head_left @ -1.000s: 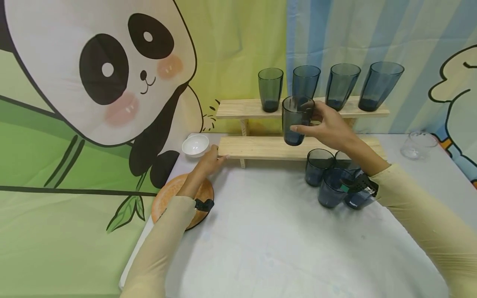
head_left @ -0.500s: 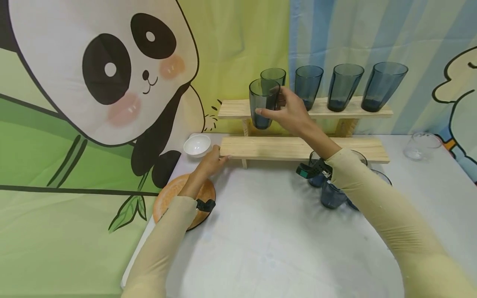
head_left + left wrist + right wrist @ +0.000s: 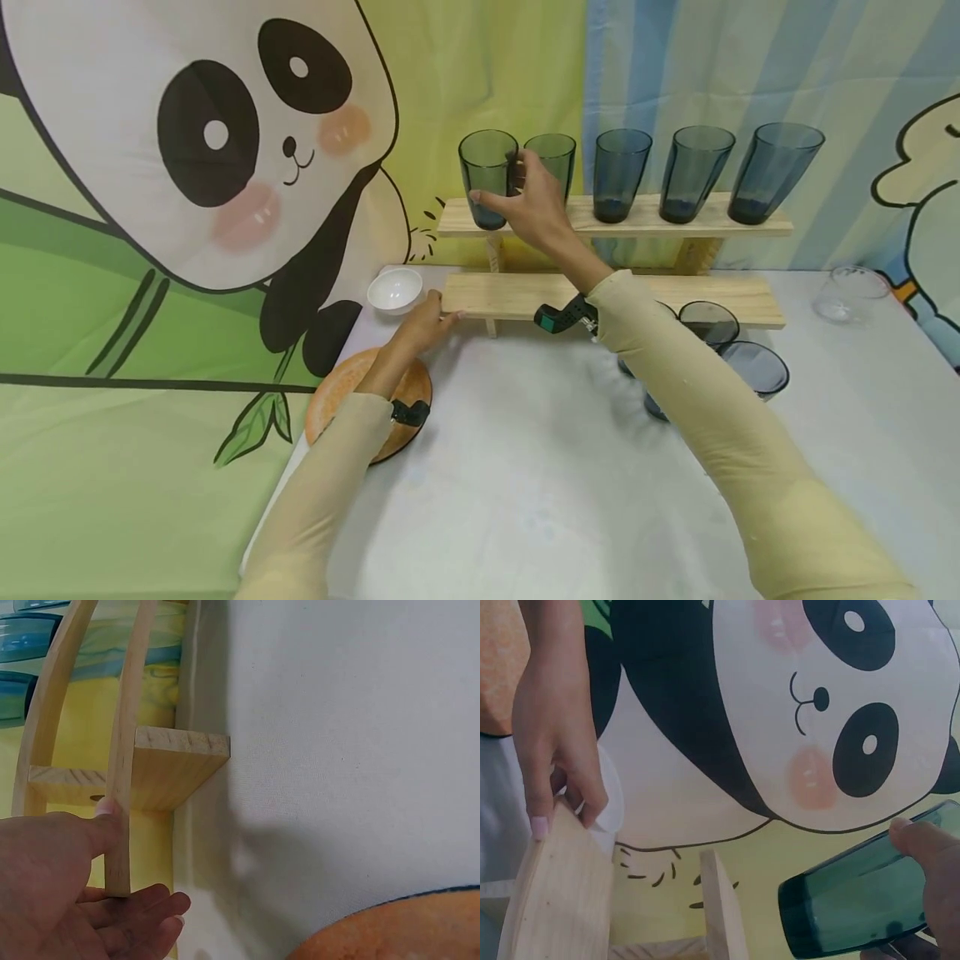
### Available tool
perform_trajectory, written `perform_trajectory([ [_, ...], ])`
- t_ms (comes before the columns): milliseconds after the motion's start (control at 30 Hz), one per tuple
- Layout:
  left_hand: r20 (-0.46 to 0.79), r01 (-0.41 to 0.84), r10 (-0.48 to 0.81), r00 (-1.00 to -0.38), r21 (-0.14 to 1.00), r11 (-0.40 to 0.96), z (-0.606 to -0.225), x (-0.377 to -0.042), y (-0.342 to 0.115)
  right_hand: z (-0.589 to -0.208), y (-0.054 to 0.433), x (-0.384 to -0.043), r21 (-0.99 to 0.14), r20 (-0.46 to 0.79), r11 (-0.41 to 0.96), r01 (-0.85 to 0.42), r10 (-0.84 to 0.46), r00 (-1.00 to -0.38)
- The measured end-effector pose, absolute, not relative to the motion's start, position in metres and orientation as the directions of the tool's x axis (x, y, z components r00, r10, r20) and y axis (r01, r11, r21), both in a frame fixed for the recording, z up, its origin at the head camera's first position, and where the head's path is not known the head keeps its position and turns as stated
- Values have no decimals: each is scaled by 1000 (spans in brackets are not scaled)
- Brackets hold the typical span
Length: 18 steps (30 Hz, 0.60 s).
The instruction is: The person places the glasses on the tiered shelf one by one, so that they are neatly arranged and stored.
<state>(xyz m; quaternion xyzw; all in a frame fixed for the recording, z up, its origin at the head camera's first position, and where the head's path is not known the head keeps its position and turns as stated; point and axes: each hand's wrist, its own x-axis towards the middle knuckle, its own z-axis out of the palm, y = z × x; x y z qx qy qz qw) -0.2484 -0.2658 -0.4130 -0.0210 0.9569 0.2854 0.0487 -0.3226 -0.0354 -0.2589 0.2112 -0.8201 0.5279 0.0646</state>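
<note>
My right hand (image 3: pixel 538 200) grips a dark tinted tumbler (image 3: pixel 483 179) by its side, at the left end of the upper shelf (image 3: pixel 583 218). In the right wrist view the tumbler's base (image 3: pixel 799 919) is near the board's edge, with a strip of backdrop between them. To its right, several similar tumblers (image 3: pixel 615 179) line the same shelf. My left hand (image 3: pixel 422 325) holds the left end of the lower shelf board (image 3: pixel 525 296); in the left wrist view the thumb (image 3: pixel 107 817) presses one face and the fingers curl under the edge.
More dark tumblers (image 3: pixel 756 367) stand on the white table (image 3: pixel 525 467), partly hidden behind my right forearm. A white bowl (image 3: pixel 395 290) lies left of the rack, and a round orange-brown plate (image 3: pixel 408 387) lies under my left wrist. A clear glass (image 3: pixel 847 296) stands at far right.
My right hand has carried the tumbler left and up, from in front of the rack to the upper shelf's left end. My left hand has stayed on the lower board.
</note>
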Motion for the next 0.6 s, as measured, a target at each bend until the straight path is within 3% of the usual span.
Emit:
perform_trajectory([
  [200,-96,-52,3,-995,556,830,-416,-250,-269,-264,-55,-334,-824,387,349,-447,-230,-893],
  [600,-85,-42,4,-996,532,846,-418,-252,-270,-280,-76,-351,-836,366,361,-413,-194,-910],
])
